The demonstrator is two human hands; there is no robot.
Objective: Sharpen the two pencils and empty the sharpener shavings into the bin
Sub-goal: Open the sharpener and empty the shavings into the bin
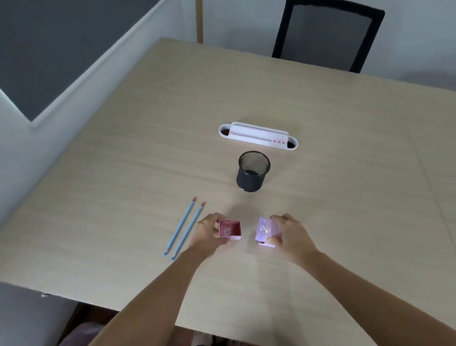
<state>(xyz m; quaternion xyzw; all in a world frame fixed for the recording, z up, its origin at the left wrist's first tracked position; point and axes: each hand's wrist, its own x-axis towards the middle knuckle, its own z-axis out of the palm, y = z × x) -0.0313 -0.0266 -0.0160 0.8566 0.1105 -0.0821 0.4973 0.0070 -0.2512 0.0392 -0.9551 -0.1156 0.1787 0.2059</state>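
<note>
Both hands are closed on the two halves of a small pink plastic pencil sharpener, pulled apart: the left hand (207, 236) pinches the open pink box-shaped shavings drawer (229, 229), its mouth facing up and toward the camera, while the right hand (287, 234) wraps the pale lilac translucent sharpener body (266, 229) from the side, thumb low at its near corner. The halves are held just apart, low over the pale wood-grain table (336, 189).

Two light-blue pencils with reddish tips (186, 224) lie side by side just left of the left hand, points looking cut already. By my reading, the step in hand is tipping the shavings out. The small black wire-mesh cup bin (252, 171) stands well beyond the hands, in front of a white oblong desk tray (258, 136).

To do it well, keep the drawer level with its mouth up while carrying it forward, bring it right over the bin's rim before turning it, then invert and tap lightly so flakes fall inside. Whether the drawer holds shavings is too small to tell
</note>
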